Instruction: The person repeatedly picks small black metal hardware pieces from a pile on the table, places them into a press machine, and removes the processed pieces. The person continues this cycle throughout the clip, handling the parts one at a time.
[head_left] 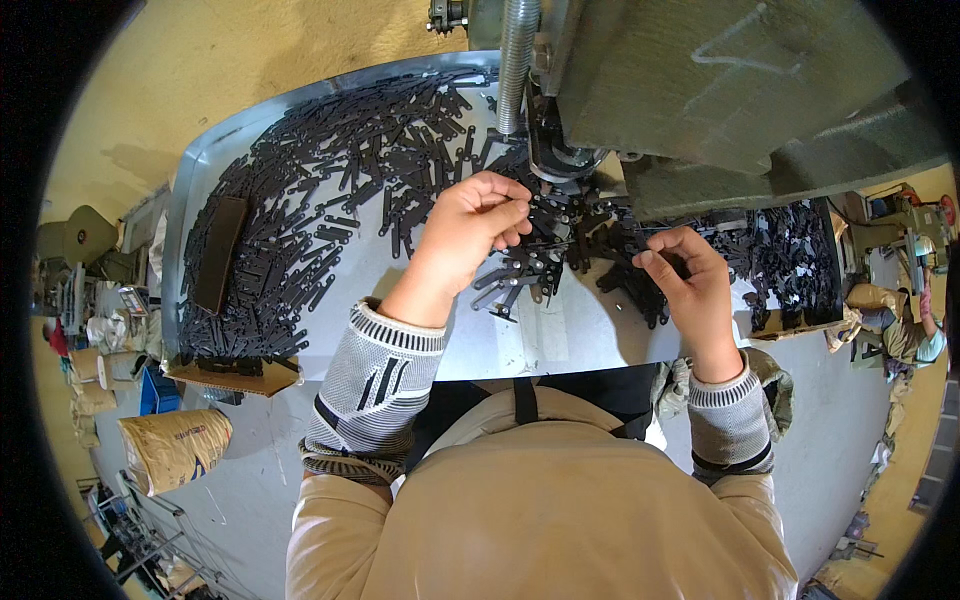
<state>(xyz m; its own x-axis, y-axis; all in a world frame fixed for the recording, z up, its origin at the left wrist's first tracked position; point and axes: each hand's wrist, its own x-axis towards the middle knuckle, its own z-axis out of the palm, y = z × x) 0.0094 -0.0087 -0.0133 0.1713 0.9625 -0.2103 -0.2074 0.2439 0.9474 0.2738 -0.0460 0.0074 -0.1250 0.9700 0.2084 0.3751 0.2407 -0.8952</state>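
Note:
My left hand (468, 228) is closed, thumb against curled fingers, just left of the tool area of a dark green machine (700, 80). Whatever it pinches is too small or hidden to make out. Farther right, my right hand (697, 285) is also closed, with thumb and forefinger pinched together beside a heap of dark parts. A thin dark piece may be at its fingertips, but I cannot tell its kind. Between both hands lie several small black flat strips with holes (515, 280), below the machine's metal tool holder (562, 160).
A metal-topped table (350, 345) with a raised rim carries a broad spread of black strips (300, 190) at left and smaller dark parts (785, 250) at right. A brown block (220, 255) rests among the strips. A coil spring (517, 65) stands upright. Another person (900, 325) sits far right.

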